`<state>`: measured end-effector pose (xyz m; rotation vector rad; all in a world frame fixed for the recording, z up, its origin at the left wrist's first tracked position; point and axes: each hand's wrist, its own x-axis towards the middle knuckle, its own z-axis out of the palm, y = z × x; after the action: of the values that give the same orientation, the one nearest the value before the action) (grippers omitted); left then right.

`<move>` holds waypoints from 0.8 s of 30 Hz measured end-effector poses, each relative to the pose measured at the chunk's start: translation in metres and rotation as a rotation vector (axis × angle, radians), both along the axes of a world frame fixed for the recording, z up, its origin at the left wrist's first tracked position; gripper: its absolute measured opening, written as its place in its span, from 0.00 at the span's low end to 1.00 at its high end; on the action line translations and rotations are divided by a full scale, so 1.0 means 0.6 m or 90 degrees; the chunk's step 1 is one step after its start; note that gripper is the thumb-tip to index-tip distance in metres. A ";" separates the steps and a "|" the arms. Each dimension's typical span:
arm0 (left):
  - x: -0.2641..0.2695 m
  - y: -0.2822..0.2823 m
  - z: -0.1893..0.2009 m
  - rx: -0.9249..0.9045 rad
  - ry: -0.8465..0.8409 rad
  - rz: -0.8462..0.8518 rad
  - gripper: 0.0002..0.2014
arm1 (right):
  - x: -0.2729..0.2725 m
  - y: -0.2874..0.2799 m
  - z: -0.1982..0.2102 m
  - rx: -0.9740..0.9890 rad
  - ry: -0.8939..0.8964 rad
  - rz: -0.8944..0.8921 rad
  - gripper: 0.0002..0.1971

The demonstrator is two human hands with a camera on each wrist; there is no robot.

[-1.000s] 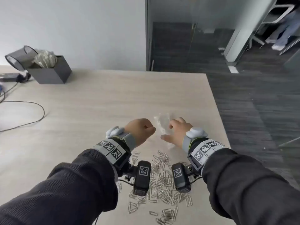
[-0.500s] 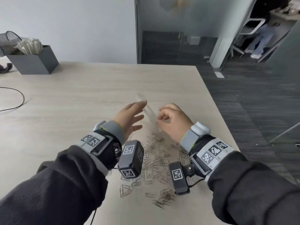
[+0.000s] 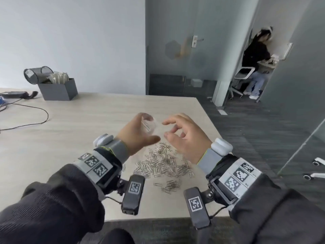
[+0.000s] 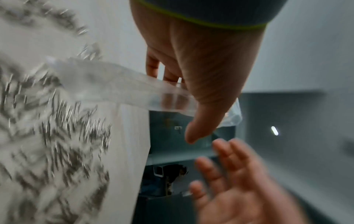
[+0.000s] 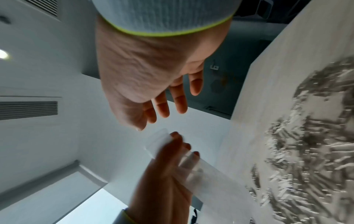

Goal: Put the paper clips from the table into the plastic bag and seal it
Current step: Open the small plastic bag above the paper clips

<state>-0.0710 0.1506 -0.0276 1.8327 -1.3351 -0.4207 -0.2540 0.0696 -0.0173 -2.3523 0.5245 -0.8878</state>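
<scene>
- Left hand (image 3: 136,133) is gripping small clear plastic bag (image 3: 149,125), contents unclear
- Right hand (image 3: 187,138) is hovering beside it, fingers loose, empty
- Silver paper clips (image 3: 163,164) are lying heaped on pale wooden table (image 3: 88,120)

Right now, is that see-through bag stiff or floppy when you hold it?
Probably floppy: the plastic bag is thin and clear, and it curves where the left hand grips it. Likely very light, since it looks empty. It may be slippery, so the paper clips could slide in easily.
</scene>
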 end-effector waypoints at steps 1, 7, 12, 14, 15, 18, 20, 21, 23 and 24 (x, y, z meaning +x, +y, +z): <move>-0.004 0.009 0.006 0.009 -0.088 -0.016 0.33 | -0.002 0.008 0.012 -0.017 -0.001 0.015 0.12; -0.027 0.053 0.037 0.025 -0.255 -0.053 0.35 | 0.001 0.047 0.005 -0.116 0.096 0.063 0.19; -0.025 0.061 0.029 0.087 -0.246 -0.066 0.31 | 0.001 0.047 -0.008 -0.079 0.117 0.087 0.18; -0.007 0.058 0.017 0.121 -0.295 -0.052 0.31 | -0.012 0.030 -0.012 -0.007 0.090 0.049 0.15; 0.009 0.056 0.006 0.142 -0.308 -0.046 0.30 | -0.020 0.012 -0.020 0.024 0.084 0.003 0.15; 0.061 0.062 -0.033 0.211 -0.302 -0.009 0.30 | -0.048 -0.049 -0.076 0.100 0.158 -0.163 0.17; 0.087 0.064 -0.058 0.257 -0.300 0.015 0.33 | -0.060 -0.081 -0.123 0.147 0.241 -0.239 0.21; 0.097 0.064 -0.068 0.277 -0.303 0.023 0.34 | -0.064 -0.091 -0.143 0.166 0.271 -0.259 0.23; 0.110 0.070 -0.078 0.293 -0.311 0.036 0.35 | -0.068 -0.094 -0.161 0.185 0.296 -0.275 0.28; 0.114 0.075 -0.079 0.301 -0.312 0.041 0.35 | -0.066 -0.087 -0.167 0.180 0.308 -0.287 0.30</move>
<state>-0.0027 0.1958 -0.0750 2.4796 -1.5883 -0.2735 -0.2939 0.0171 -0.1178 -2.2093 1.3227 -0.3708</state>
